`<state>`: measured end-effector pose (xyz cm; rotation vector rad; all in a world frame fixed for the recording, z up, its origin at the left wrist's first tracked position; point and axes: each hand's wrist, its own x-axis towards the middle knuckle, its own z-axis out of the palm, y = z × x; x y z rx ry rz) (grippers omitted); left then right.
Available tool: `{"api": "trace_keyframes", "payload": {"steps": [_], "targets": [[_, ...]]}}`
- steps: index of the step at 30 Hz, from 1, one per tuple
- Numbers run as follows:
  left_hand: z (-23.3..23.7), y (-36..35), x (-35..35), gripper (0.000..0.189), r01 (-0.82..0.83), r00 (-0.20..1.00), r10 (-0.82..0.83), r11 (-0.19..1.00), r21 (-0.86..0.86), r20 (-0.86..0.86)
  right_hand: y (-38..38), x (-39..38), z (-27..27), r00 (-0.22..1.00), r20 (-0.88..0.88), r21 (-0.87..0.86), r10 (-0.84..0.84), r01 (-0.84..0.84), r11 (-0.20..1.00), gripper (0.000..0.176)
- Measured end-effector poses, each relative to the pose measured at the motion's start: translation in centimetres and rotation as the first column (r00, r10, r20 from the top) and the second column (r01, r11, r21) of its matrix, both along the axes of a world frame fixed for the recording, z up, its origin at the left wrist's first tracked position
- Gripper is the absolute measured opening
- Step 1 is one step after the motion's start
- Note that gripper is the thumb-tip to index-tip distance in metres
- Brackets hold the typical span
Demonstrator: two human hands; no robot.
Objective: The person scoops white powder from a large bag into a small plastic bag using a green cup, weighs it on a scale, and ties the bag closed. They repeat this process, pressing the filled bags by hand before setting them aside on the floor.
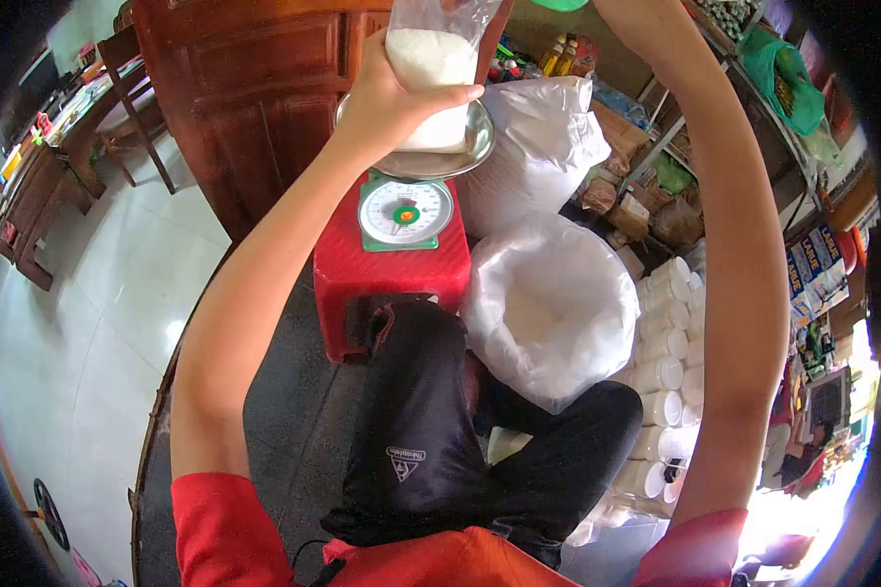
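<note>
My left hand (390, 110) is wrapped round a clear plastic bag (433, 61) filled with white granules. The bag stands upright in the metal pan (482, 145) of a dial scale (406, 211) with a green body. Under the scale is a red plastic stool (338, 284). My right arm reaches up to the top edge, where my right hand (619, 8) is mostly cut off and its fingers are hidden. A green object (561, 3) shows only its lower edge beside it. An open white plastic-lined sack (597, 293) with pale contents stands right of the stool.
Behind the open sack leans a full white sack (533, 147). Stacked white plastic containers (664, 377) line the right side. Shelves with bags and a green plastic bag (783, 83) rise beyond. A brown wooden panel (255, 59) stands behind the scale; white floor tiles (98, 323) lie left.
</note>
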<state>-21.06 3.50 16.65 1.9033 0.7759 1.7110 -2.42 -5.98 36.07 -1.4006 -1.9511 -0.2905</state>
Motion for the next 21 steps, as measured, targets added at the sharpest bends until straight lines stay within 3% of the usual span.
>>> {"api": "trace_keyframes", "payload": {"steps": [4, 6, 10, 12, 21], "targets": [[-0.2, 0.3, 0.1, 0.105, 0.017, 0.998, -0.018, 1.000, 0.013, 0.053, 0.3, -3.0, 0.7, 0.999, 0.033, -0.008, 0.005, -0.005, 1.000, 0.041], [-0.3, 0.5, 0.1, 0.105, 0.006, 0.999, -0.006, 1.000, 0.001, 0.047, 1.5, -3.7, 0.8, 0.987, 0.113, -0.002, -0.113, 0.114, 0.993, 0.043], [-0.6, 0.9, 0.3, 0.107, 0.018, 0.998, -0.019, 1.000, 0.014, 0.063, 1.6, -4.3, 0.7, 0.963, 0.260, 0.014, -0.074, 0.073, 0.997, 0.045], [-0.7, 1.1, 0.3, 0.108, 0.010, 0.998, -0.012, 1.000, 0.024, 0.067, 2.6, -4.5, 0.3, 0.936, 0.315, 0.166, -0.156, 0.108, 0.980, 0.045], [0.2, -0.8, 0.0, 0.105, -0.124, 0.992, 0.123, 0.992, 0.033, 0.027, 2.9, -6.9, 0.0, 0.909, 0.385, 0.199, -0.158, 0.086, 0.976, 0.040]]}}
